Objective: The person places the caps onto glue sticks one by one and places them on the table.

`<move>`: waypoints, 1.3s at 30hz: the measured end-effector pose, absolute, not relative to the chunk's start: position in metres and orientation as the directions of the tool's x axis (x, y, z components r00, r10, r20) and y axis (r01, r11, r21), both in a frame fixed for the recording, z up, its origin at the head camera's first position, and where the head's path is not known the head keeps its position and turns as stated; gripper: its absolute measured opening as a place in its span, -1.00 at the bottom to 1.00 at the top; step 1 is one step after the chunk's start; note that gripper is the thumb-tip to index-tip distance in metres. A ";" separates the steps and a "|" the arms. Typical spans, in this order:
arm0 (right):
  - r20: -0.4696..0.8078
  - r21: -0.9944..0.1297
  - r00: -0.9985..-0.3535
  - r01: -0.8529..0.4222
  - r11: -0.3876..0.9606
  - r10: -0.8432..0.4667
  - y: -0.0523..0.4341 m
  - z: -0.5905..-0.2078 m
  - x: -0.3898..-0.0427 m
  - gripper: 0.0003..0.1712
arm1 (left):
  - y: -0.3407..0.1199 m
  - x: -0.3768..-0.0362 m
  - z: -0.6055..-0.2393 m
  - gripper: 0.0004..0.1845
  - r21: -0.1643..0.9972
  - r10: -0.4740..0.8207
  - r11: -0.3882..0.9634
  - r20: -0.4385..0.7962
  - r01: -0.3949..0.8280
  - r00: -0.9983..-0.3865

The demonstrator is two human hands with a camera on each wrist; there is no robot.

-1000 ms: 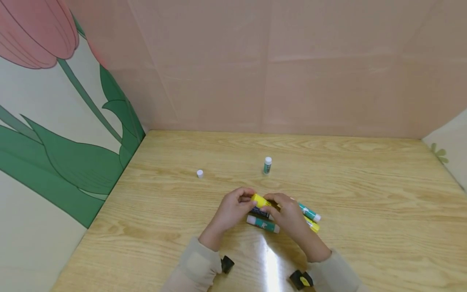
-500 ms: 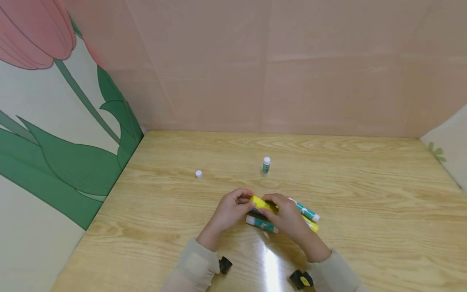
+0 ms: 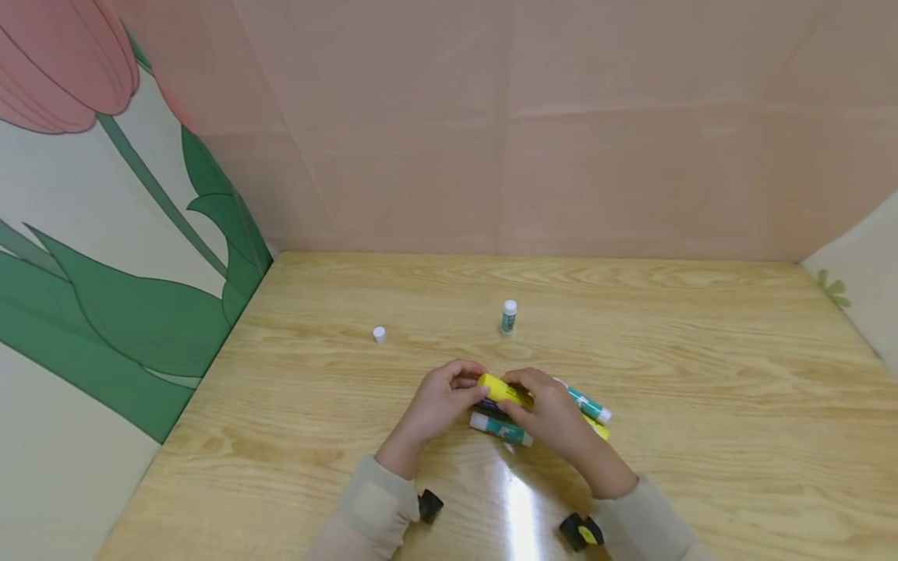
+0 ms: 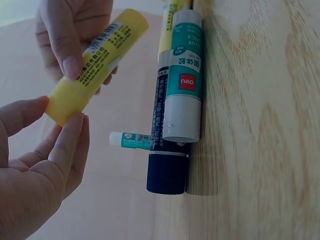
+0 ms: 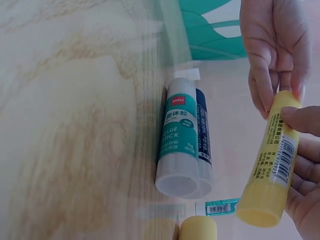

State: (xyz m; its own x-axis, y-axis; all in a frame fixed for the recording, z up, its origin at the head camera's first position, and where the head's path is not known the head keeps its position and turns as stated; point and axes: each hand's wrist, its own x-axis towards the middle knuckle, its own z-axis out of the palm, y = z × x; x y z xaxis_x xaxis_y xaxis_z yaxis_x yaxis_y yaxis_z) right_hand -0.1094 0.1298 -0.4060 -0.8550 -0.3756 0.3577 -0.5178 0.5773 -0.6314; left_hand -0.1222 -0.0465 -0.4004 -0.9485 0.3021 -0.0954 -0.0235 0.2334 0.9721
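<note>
One yellow glue stick [image 3: 502, 387] between two hands, four more lying beside.

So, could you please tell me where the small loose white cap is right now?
In the head view, the white cap sits alone on the wooden table, left of the upright glue stick and beyond the left hand.

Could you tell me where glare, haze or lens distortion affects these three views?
Head view: a bright streak of glare lies on the table between the forearms, and the wide lens bows the walls. Left wrist view: a pale haze washes the left half, though the yellow glue stick stays legible. Right wrist view: a similar milky veil covers the wood, and the green-labelled glue stick reads clearly.
</note>
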 end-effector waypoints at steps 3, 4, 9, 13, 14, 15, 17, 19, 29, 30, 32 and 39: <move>0.355 -0.626 -0.854 -0.520 0.582 -0.381 0.130 -0.405 -0.110 -0.73 | -0.047 -0.123 -0.400 -0.70 0.972 0.308 0.234 -0.101 -0.028 -0.946; 0.354 -0.622 -0.854 -0.520 0.586 -0.382 0.130 -0.405 -0.110 -0.73 | -0.047 -0.123 -0.400 -0.69 0.972 0.311 0.235 -0.103 -0.029 -0.945; 0.347 -0.593 -0.857 -0.515 0.619 -0.380 0.129 -0.405 -0.110 -0.75 | -0.048 -0.124 -0.400 -0.67 0.973 0.330 0.226 -0.115 -0.040 -0.937; 0.332 -0.589 -0.865 -0.502 0.633 -0.376 0.129 -0.405 -0.110 -0.76 | -0.049 -0.125 -0.400 -0.69 0.971 0.345 0.236 -0.118 -0.035 -0.931; 0.329 -0.591 -0.866 -0.499 0.634 -0.375 0.129 -0.405 -0.110 -0.75 | -0.049 -0.125 -0.401 -0.69 0.970 0.349 0.241 -0.116 -0.031 -0.930; 0.324 -0.595 -0.870 -0.493 0.635 -0.371 0.129 -0.406 -0.110 -0.75 | -0.049 -0.126 -0.401 -0.69 0.970 0.352 0.242 -0.113 -0.026 -0.929; 0.318 -0.599 -0.878 -0.479 0.642 -0.359 0.131 -0.406 -0.109 -0.74 | -0.049 -0.126 -0.402 -0.70 0.971 0.356 0.239 -0.106 -0.019 -0.928; 0.317 -0.601 -0.882 -0.471 0.646 -0.348 0.132 -0.407 -0.109 -0.72 | -0.050 -0.126 -0.404 -0.71 0.975 0.355 0.224 -0.095 -0.014 -0.930; 0.328 -0.587 -0.893 -0.449 0.674 -0.309 0.135 -0.409 -0.112 -0.70 | -0.056 -0.129 -0.407 -0.72 0.968 0.300 0.252 -0.093 -0.015 -0.949; 0.328 -0.585 -0.894 -0.445 0.678 -0.304 0.136 -0.410 -0.112 -0.70 | -0.057 -0.130 -0.407 -0.72 0.966 0.295 0.259 -0.091 -0.012 -0.951; 0.324 -0.585 -0.899 -0.436 0.684 -0.296 0.137 -0.411 -0.113 -0.71 | -0.058 -0.130 -0.407 -0.72 0.965 0.288 0.261 -0.087 -0.009 -0.954; 0.293 -0.595 -0.913 -0.408 0.693 -0.285 0.138 -0.416 -0.117 -0.71 | -0.059 -0.121 -0.382 -0.71 0.967 0.258 0.253 -0.077 -0.010 -0.963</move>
State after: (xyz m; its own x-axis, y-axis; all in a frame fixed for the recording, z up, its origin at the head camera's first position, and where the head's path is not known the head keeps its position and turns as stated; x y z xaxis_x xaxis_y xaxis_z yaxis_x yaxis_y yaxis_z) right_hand -0.1165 0.1380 -0.4158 -0.9125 -0.2851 0.2932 -0.4076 0.6927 -0.5950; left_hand -0.1208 -0.0593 -0.3820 -0.9630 0.2582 -0.0771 -0.0097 0.2528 0.9675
